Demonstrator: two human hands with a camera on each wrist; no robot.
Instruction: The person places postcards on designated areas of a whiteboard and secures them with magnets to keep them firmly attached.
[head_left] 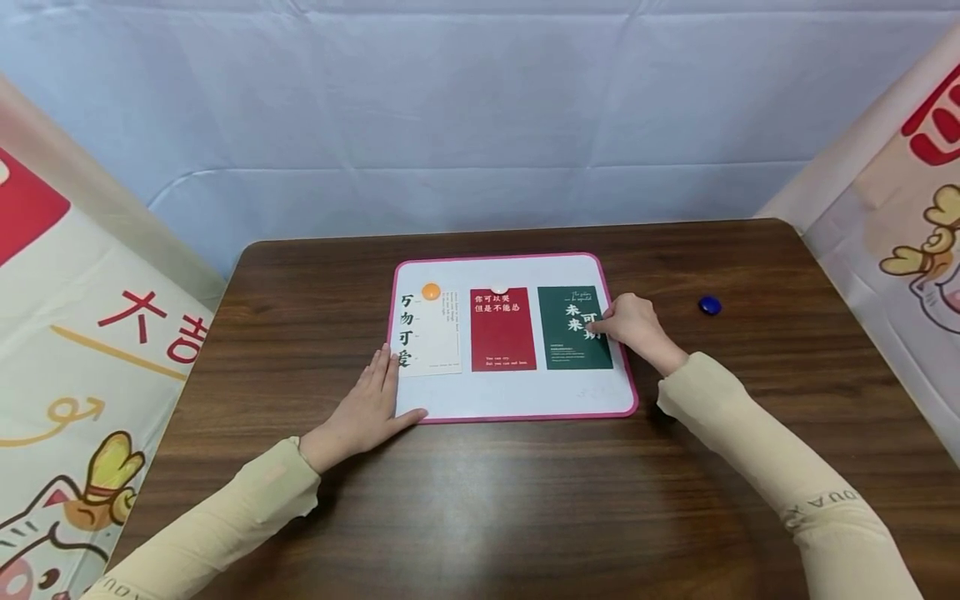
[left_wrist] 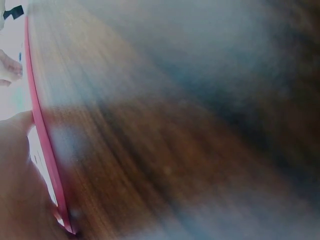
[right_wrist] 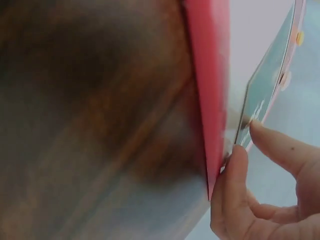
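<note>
A magnetic whiteboard (head_left: 517, 400) with a pink rim lies on the table, bearing a white card (head_left: 442, 337), a red card (head_left: 503, 337) and a dark green card (head_left: 562, 354). An orange magnet (head_left: 431, 292) sits on the white card's top, and a white magnet (head_left: 499, 288) on the red one's. My left hand (head_left: 367, 412) rests with straight fingers on the board's lower left corner. At the green card's right edge, my right hand (head_left: 633, 323) pinches the card between thumb and finger; in the right wrist view its fingertips (right_wrist: 240, 152) meet the card's edge.
A blue magnet (head_left: 710, 305) lies on the brown wooden table (head_left: 480, 500), right of the board. Pale cloth (head_left: 480, 108) hangs behind the table, and printed cloths with cartoon figures hang at both sides.
</note>
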